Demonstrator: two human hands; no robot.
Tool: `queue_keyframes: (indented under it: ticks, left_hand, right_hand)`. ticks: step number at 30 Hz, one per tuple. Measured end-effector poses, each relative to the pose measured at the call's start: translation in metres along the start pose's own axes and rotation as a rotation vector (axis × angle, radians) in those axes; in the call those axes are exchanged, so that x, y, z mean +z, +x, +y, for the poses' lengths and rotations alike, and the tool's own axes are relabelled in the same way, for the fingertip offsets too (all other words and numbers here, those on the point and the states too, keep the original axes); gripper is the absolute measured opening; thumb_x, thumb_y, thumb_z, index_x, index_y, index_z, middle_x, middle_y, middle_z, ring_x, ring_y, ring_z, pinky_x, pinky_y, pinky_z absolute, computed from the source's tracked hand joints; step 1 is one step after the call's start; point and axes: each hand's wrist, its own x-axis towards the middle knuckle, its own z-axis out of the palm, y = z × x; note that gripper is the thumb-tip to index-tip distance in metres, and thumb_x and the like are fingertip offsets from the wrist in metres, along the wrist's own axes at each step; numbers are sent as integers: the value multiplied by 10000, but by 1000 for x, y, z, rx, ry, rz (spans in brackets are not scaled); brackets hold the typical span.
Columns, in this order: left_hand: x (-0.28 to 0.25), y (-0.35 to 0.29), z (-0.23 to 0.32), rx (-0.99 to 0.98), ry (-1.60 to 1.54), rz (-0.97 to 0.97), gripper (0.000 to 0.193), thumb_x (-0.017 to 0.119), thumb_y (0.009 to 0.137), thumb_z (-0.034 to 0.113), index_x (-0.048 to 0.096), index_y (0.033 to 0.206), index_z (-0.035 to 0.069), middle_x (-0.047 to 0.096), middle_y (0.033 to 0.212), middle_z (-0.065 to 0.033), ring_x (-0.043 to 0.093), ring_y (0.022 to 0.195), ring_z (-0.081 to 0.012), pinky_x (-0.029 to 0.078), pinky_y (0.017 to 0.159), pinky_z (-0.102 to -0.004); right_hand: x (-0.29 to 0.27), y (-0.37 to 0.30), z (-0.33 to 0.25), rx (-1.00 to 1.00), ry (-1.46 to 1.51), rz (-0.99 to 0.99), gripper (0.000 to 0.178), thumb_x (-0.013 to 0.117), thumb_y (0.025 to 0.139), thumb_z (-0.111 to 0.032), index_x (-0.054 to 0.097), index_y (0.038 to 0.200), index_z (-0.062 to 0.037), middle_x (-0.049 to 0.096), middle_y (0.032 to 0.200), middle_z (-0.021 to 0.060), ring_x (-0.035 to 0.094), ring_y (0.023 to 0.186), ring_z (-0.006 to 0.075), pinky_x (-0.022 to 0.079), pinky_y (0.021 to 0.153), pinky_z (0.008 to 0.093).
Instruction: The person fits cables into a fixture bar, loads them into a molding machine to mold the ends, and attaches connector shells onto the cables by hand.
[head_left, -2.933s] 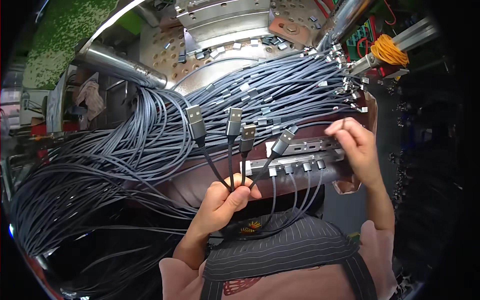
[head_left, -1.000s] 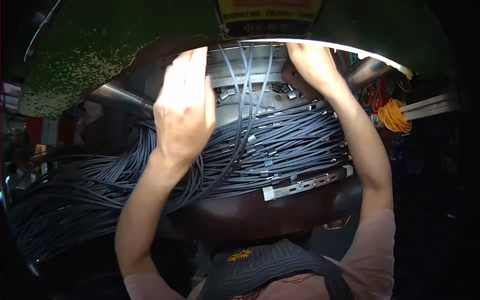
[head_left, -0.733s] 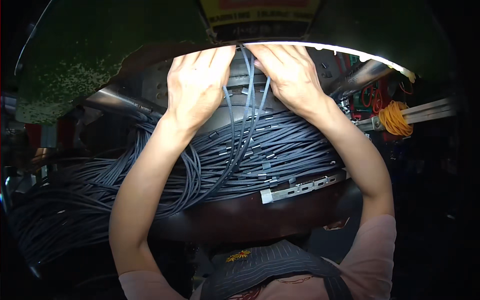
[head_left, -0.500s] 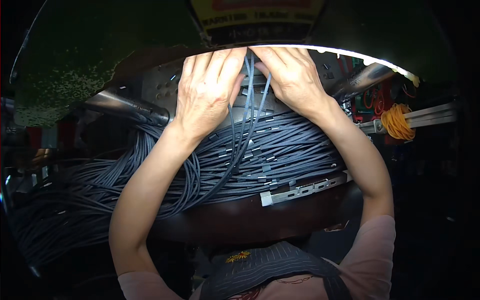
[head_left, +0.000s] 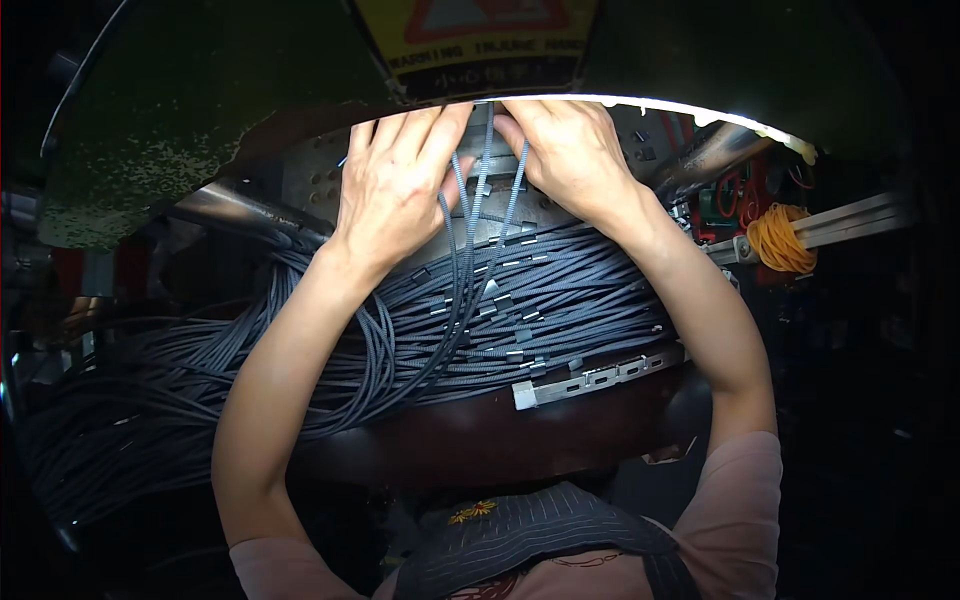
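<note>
Both my hands reach up to the lower edge of a green machine guard [head_left: 200, 100], which hides their fingertips. My left hand [head_left: 395, 190] has its thumb and fingers closed around thin grey cords [head_left: 452, 225]; the exact grip is partly covered. Another cord [head_left: 525, 165] runs up into the pinch of my right hand [head_left: 575, 160]. Between the hands a cord [head_left: 487, 150] rises under the guard. These strands come from a thick bundle of grey cords [head_left: 590, 270] below my wrists, where several small shiny metal clips [head_left: 525, 335] sit on the cords.
A slotted metal bar [head_left: 600, 380] lies along the bundle's near edge. Round metal posts [head_left: 245, 212] stand at both sides of the perforated metal plate [head_left: 325, 185]. On the right, a coil of orange cord [head_left: 780, 240] hangs on a rail [head_left: 860, 230]. A warning label [head_left: 480, 50] marks the guard.
The whole view has shifted slightly, placing hands and bundle a little farther left. The cords between my hands have spread apart, with one now nearer my left thumb.
</note>
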Motion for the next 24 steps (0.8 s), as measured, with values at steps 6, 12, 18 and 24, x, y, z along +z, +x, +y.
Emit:
queue_keyframes:
  ticks: [6, 12, 18, 24]
  left_hand:
    - [-6, -3, -7, 156, 70, 105, 343, 687, 831, 149, 660, 1152, 31, 655, 1155, -102, 618, 1028, -278, 514, 867, -386]
    - [-5, 1, -7, 56, -83, 57, 342, 661, 874, 141, 645, 1201, 44, 656, 1172, -129, 612, 1076, -306, 480, 931, -410]
    - [-14, 4, -17, 7, -89, -36, 483, 649, 882, 92, 552, 1355, 77, 615, 1266, -159, 550, 1215, -337, 414, 1044, -432]
    - [-85, -36, 25, -186, 11, -159, 547, 647, 863, 49, 491, 1387, 25, 536, 1371, -199, 492, 1307, -351, 393, 1088, -430]
  right_hand:
    - [-2, -1, -17, -155, -31, 151, 374, 701, 811, -162, 658, 1167, -56, 681, 1064, 111, 643, 1024, 288, 479, 939, 394]
    - [3, -1, -2, -159, 1, 184, 317, 736, 796, -128, 693, 1095, -31, 693, 1067, 108, 649, 1033, 271, 491, 940, 378]
    - [-9, 6, 0, -78, 42, 1, 456, 693, 828, -91, 617, 1278, -94, 644, 1205, 113, 599, 1130, 320, 461, 985, 422]
    - [-95, -52, -35, -31, 25, -37, 439, 613, 824, 57, 622, 1253, -37, 640, 1216, 159, 592, 1180, 335, 468, 994, 425]
